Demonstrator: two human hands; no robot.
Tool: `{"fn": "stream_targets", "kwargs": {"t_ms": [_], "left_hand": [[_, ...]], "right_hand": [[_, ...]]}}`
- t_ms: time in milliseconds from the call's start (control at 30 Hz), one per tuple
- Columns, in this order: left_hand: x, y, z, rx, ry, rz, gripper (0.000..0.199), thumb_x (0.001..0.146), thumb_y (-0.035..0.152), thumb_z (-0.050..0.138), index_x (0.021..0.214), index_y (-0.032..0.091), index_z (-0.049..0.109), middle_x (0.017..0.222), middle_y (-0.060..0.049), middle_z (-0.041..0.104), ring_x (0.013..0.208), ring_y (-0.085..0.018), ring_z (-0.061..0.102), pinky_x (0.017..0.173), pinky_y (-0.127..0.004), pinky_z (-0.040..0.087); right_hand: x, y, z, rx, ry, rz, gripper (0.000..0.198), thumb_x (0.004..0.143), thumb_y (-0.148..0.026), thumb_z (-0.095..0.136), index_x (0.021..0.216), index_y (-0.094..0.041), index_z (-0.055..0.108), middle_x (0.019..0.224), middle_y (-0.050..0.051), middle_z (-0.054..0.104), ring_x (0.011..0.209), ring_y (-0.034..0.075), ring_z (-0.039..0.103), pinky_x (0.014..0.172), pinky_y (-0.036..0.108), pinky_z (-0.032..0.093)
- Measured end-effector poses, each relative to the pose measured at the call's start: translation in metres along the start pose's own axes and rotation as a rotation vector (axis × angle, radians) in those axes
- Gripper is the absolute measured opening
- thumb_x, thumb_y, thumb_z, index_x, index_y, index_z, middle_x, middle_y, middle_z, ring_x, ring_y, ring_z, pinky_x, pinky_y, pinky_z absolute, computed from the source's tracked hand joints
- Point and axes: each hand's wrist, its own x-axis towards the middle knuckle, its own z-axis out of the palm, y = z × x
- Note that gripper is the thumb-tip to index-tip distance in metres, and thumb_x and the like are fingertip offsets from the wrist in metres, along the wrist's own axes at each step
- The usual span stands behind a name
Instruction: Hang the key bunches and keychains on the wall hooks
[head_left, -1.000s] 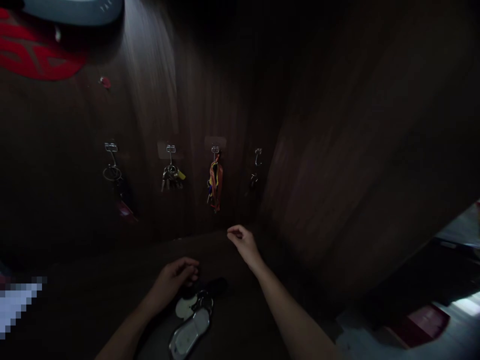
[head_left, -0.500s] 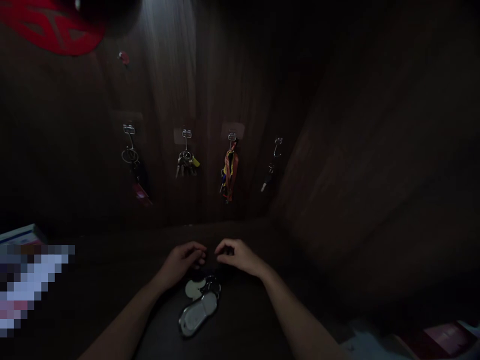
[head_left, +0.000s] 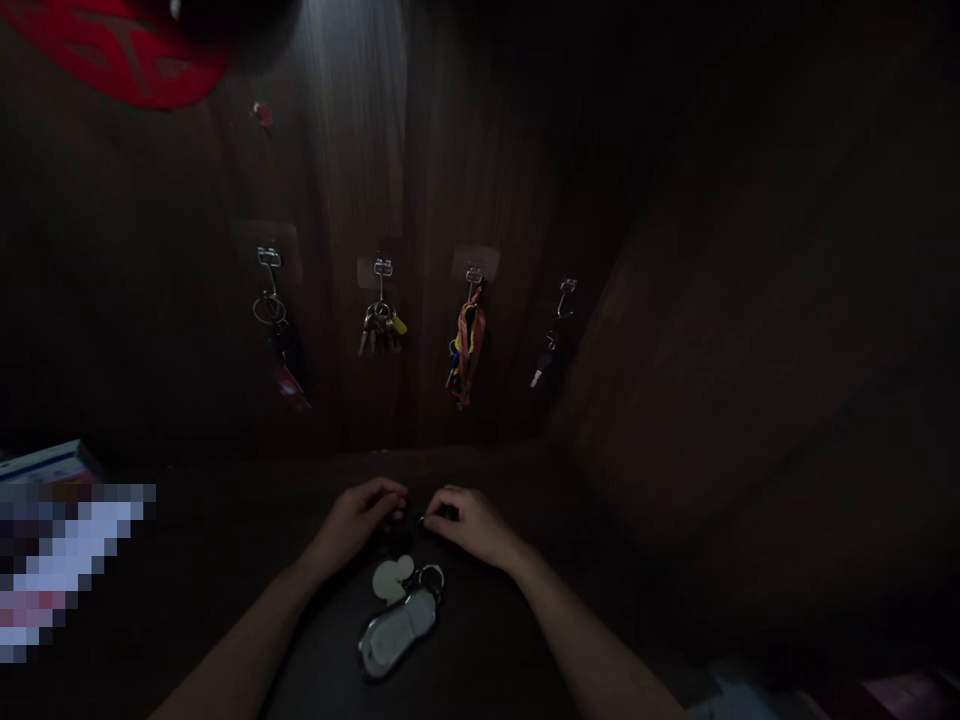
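Note:
My right hand [head_left: 469,522] is closed in a pinch, thumb and forefinger on a small dark thing too dim to name. Opposite it, a short gap away, my left hand [head_left: 360,520] has its fingers curled together; whatever they hold, if anything, is hidden. Just below both hands, on the dark surface, lies a silver-grey key fob [head_left: 397,632] with a dark rim. A metal ring [head_left: 431,576] and a pale tag of rounded lobes [head_left: 390,580] lie against its upper end. Neither hand touches the fob.
Hooks on the dark wood panel hold a key ring with a red tag [head_left: 288,386], a key bunch [head_left: 381,325], keys with an orange strap [head_left: 469,345] and a small key [head_left: 538,375]. A box [head_left: 56,462] stands left. A red cut-out [head_left: 142,60] is upper left.
My right hand has turned and lowered slightly, and a small dark thing now shows at its fingertips. The ring by the fob shows more plainly. The view has shifted slightly.

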Motion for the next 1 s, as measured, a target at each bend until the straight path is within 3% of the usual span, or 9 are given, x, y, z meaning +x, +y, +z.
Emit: {"fn": "stream_targets", "kwargs": {"t_ms": [133, 300, 467, 800, 900, 1000], "left_hand": [[-0.001, 0.001, 0.002, 0.043, -0.001, 0.041, 0.025, 0.075, 0.037, 0.053, 0.086, 0.018, 0.066, 0.076, -0.002, 0.067, 0.073, -0.017, 0.061, 0.061, -0.024, 0.046], [-0.003, 0.005, 0.005, 0.113, -0.005, 0.142, 0.025, 0.078, 0.034, 0.053, 0.092, 0.021, 0.068, 0.090, -0.002, 0.070, 0.087, -0.019, 0.062, 0.079, -0.028, 0.046], [-0.007, 0.011, 0.010, 0.096, -0.013, 0.192, 0.028, 0.078, 0.031, 0.055, 0.103, 0.022, 0.063, 0.105, -0.003, 0.068, 0.100, -0.021, 0.060, 0.090, -0.032, 0.043], [-0.013, 0.008, 0.023, 0.113, -0.023, 0.261, 0.075, 0.061, 0.016, 0.073, 0.127, 0.025, 0.040, 0.128, -0.006, 0.052, 0.117, -0.024, 0.048, 0.101, -0.038, 0.035], [-0.013, 0.006, 0.025, 0.176, 0.007, 0.298, 0.071, 0.061, 0.015, 0.072, 0.125, 0.025, 0.042, 0.125, -0.006, 0.053, 0.115, -0.024, 0.049, 0.099, -0.039, 0.037], [-0.011, 0.005, 0.025, 0.210, 0.044, 0.336, 0.055, 0.067, 0.014, 0.067, 0.117, 0.024, 0.048, 0.116, -0.005, 0.058, 0.108, -0.022, 0.054, 0.094, -0.038, 0.042]], "right_hand": [[0.005, 0.002, 0.003, 0.154, 0.087, 0.110, 0.011, 0.076, -0.028, 0.058, 0.071, -0.020, 0.064, 0.061, -0.004, 0.057, 0.055, 0.011, 0.048, 0.051, 0.021, 0.033], [0.010, 0.001, 0.005, 0.430, 0.176, 0.135, 0.014, 0.073, -0.031, 0.060, 0.067, -0.018, 0.061, 0.060, -0.003, 0.057, 0.059, 0.011, 0.052, 0.056, 0.022, 0.039], [0.012, -0.006, 0.010, 0.629, 0.208, 0.207, 0.020, 0.068, -0.037, 0.064, 0.065, -0.018, 0.060, 0.058, -0.003, 0.057, 0.055, 0.011, 0.051, 0.050, 0.021, 0.041], [0.013, -0.011, 0.012, 0.881, 0.344, 0.295, 0.026, 0.062, -0.037, 0.071, 0.063, -0.015, 0.056, 0.055, -0.004, 0.054, 0.049, 0.007, 0.050, 0.042, 0.016, 0.041], [0.014, -0.011, 0.013, 0.892, 0.365, 0.297, 0.029, 0.061, -0.039, 0.072, 0.064, -0.015, 0.056, 0.057, -0.003, 0.057, 0.050, 0.009, 0.055, 0.041, 0.017, 0.043], [0.013, -0.013, 0.014, 0.914, 0.342, 0.308, 0.032, 0.060, -0.041, 0.073, 0.064, -0.015, 0.055, 0.058, -0.001, 0.060, 0.051, 0.011, 0.059, 0.041, 0.018, 0.045]]}}
